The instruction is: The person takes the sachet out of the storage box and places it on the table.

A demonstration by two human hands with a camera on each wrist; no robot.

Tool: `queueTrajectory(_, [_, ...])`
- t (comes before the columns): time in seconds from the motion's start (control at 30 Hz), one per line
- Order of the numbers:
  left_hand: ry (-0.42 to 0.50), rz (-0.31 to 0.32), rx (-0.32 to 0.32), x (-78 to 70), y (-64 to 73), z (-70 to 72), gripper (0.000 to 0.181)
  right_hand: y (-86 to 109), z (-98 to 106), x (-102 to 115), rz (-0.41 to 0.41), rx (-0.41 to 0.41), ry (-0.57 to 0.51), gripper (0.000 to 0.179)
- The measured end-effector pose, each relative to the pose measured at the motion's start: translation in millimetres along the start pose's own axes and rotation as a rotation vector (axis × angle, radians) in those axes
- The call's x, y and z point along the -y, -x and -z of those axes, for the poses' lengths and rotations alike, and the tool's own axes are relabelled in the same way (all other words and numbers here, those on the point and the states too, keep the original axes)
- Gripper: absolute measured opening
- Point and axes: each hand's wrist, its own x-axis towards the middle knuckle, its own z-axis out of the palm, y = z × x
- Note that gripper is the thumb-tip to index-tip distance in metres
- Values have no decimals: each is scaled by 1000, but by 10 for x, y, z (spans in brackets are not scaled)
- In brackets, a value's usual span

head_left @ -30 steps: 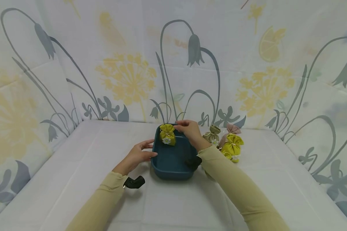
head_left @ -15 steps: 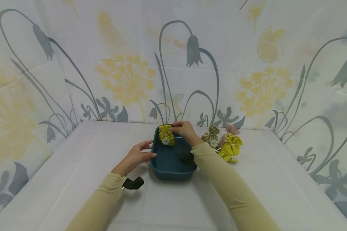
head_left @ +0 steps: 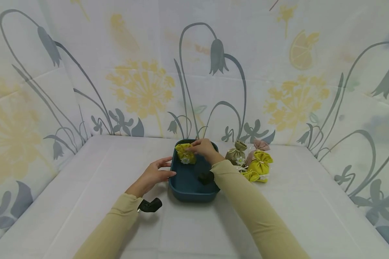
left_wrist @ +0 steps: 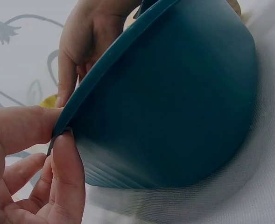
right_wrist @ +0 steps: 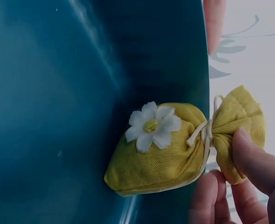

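Note:
A deep blue plastic tub (head_left: 194, 196) stands mid-table. My left hand (head_left: 153, 174) grips its left side; in the left wrist view, thumb and finger pinch the tub's rim (left_wrist: 104, 56). Inside, at the far left corner, sits a small yellow drawstring pouch (right_wrist: 160, 163) with a white fabric flower (right_wrist: 151, 126) and a white cord at its neck. My right hand (head_left: 206, 149) reaches over the tub and pinches the pouch's gathered top between thumb and fingers. The pouch body lies against the tub wall, its top level with the rim.
Right of the tub stand more pouches: an olive one (head_left: 236, 155), a pink one (head_left: 261, 144) behind, and yellow ones (head_left: 260, 163) in front. A white cloth (head_left: 188, 230) covers the table. A patterned curtain (head_left: 149, 43) rises behind it.
My right hand has moved slightly down and closed on the pouch's top, which now leans left. The left hand and the tub have stayed in place.

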Motion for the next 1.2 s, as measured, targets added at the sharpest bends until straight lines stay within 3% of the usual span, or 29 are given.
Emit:
queueTrajectory(0.63, [-5, -7, -4, 27, -10, -10, 65, 284, 147, 77, -16, 25, -147, 24])
queueTrajectory(1.2, [-3, -9, -13, 15, -8, -19, 66, 835, 332, 93, 149, 127, -123, 18])
